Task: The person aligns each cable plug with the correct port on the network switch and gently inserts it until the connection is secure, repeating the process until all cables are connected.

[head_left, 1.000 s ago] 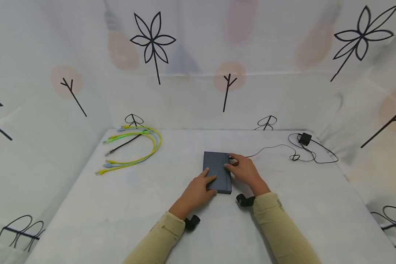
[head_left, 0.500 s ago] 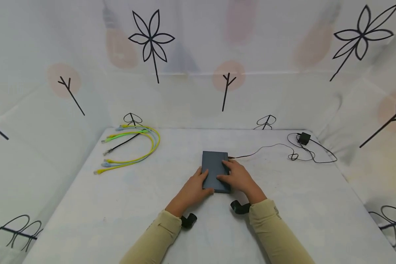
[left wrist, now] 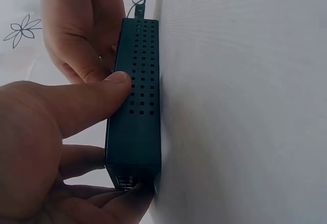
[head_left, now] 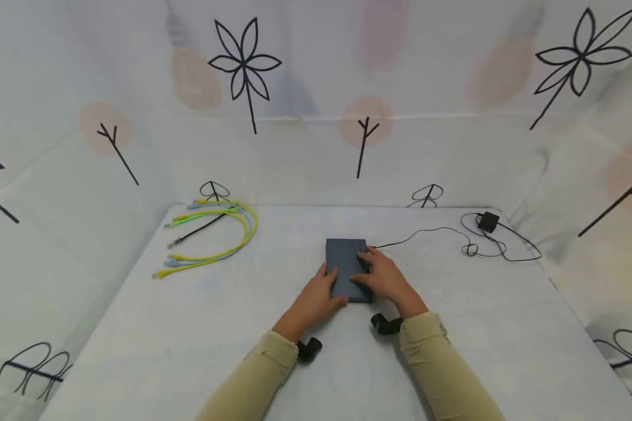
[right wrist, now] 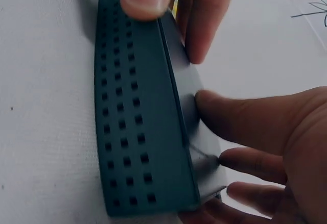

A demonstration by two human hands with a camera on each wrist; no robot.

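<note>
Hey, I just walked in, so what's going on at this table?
Someone in tan sleeves is holding a flat, dark blue-grey rectangular box on a white table. Their left grip is at its near left corner, their right grip at its right edge. A thin black cable runs from that edge toward a black adapter block at the far right. Yellow, blue, green and black cables lie at the far left.

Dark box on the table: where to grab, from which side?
Probably the near half of the dark box, from above, across its left and right walls: it lies flat, and a thin cable meets its right side toward the far end.
</note>
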